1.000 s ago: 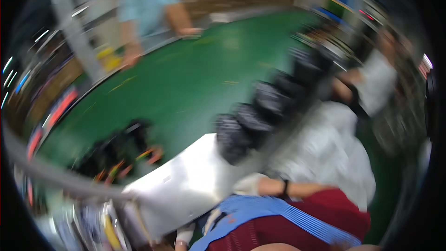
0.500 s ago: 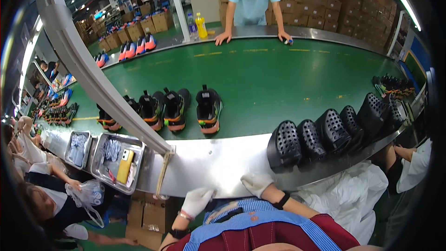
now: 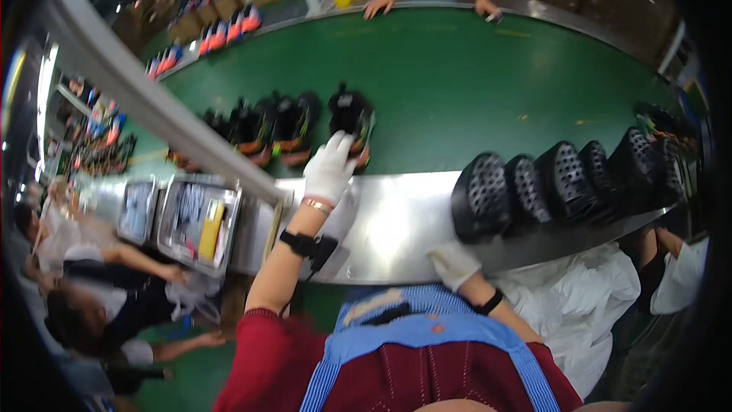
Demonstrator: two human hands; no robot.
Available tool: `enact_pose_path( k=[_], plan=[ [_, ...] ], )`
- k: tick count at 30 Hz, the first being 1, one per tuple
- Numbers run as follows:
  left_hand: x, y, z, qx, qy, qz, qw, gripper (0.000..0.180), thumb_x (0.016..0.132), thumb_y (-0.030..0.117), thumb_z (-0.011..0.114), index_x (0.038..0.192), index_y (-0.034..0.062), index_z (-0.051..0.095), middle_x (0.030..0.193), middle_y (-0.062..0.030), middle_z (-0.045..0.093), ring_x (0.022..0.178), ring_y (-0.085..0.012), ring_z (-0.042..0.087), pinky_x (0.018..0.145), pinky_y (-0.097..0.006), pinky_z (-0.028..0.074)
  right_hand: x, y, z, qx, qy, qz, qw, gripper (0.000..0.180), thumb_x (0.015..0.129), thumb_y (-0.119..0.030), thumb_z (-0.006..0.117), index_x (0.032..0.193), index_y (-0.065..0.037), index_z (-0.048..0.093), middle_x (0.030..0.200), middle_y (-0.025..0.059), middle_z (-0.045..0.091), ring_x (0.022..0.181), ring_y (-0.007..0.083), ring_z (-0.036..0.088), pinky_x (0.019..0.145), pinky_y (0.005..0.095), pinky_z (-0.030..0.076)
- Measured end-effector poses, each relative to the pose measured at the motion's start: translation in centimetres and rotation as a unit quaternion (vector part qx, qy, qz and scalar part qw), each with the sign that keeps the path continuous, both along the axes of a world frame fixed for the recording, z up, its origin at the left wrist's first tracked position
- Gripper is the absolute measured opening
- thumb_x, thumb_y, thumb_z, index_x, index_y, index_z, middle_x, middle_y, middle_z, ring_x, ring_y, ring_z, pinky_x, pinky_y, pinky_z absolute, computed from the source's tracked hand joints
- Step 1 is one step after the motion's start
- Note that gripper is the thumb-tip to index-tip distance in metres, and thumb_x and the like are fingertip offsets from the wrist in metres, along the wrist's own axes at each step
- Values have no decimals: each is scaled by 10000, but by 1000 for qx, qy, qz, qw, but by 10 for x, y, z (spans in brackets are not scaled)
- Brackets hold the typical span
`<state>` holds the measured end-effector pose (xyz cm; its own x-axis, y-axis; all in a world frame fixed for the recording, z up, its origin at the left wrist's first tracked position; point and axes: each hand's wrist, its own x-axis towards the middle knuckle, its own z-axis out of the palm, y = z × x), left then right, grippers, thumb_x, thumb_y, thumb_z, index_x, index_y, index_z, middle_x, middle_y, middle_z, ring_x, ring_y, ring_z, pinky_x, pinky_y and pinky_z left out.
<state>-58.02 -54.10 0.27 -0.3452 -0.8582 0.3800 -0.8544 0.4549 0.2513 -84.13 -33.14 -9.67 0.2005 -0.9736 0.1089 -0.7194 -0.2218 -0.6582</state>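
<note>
The broad green worktop [image 3: 457,91] is smooth and matt, carrying scattered yellow marks. Along its near side runs a steel ledge [image 3: 396,214] with a bright, reflective face. A grey post [image 3: 160,95] of smooth finish crosses the left part of the view at a slant. Below the ledge on the right hangs thin white sheeting [image 3: 572,305], heavily creased. Six black perforated pieces [image 3: 568,183], rounded and glossy, stand in a row at the ledge's right end.

A rectangular metal tray [image 3: 189,259] with a raised rim sits left of the post, holding bundled bluish material [image 3: 189,202] and a flat yellow item [image 3: 211,229]. The dark shoe [image 3: 347,111], with orange-toned trim low down, stands on the green worktop just beyond the ledge, to the right of similar shoes [image 3: 293,118].

The left hand [image 3: 329,168], in a white fabric glove, has its fingers at the shoe's near end; whether they grip it cannot be told. The right hand [image 3: 455,265], likewise gloved, lies at the ledge's near edge; its grip or opening cannot be determined. A black band [image 3: 299,243] encircles the left wrist.
</note>
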Motion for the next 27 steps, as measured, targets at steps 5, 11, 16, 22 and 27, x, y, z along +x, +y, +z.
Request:
enact_pose_path(
  k=[5, 11, 16, 22, 27],
  plan=[
    [21, -45, -26, 187, -76, 35, 979, 306, 835, 317, 668, 1073, 124, 649, 1043, -143, 671, 990, -343, 654, 827, -446, 526, 13, -10, 14, 58, 64, 53, 995, 206, 863, -163, 579, 1013, -88, 699, 875, 155, 678, 842, 358, 640, 767, 457, 517],
    [22, -70, 2, 197, -100, 51, 974, 295, 821, 349, 673, 949, 83, 674, 955, -169, 688, 945, -369, 660, 811, -445, 523, 5, -12, 9, 12, 45, 47, 998, 155, 872, -196, 555, 898, -79, 653, 799, 156, 661, 820, 345, 654, 733, 472, 515],
    [53, -91, -5, 198, -103, 157, 962, 323, 788, 318, 720, 1020, 94, 696, 992, -184, 703, 964, -359, 672, 839, -433, 530, 8, -19, 0, -20, 19, 53, 998, 155, 875, -211, 555, 903, -84, 640, 786, 146, 658, 806, 343, 656, 735, 469, 520],
    [44, -95, -12, 196, -134, 192, 952, 363, 767, 306, 729, 1056, 87, 698, 1008, -194, 705, 975, -357, 674, 863, -434, 529, 10, -15, 3, -12, 16, 55, 998, 156, 875, -216, 558, 912, -87, 637, 775, 150, 659, 763, 350, 657, 717, 476, 525],
    [15, -54, -33, -98, -83, 199, 972, 598, 760, 190, 749, 1323, 126, 555, 1294, -152, 559, 1193, -362, 518, 1025, -460, 422, 5, -18, 13, 35, 46, 57, 997, 158, 873, -221, 566, 915, -86, 635, 777, 155, 658, 764, 350, 659, 697, 476, 527]
  ],
)
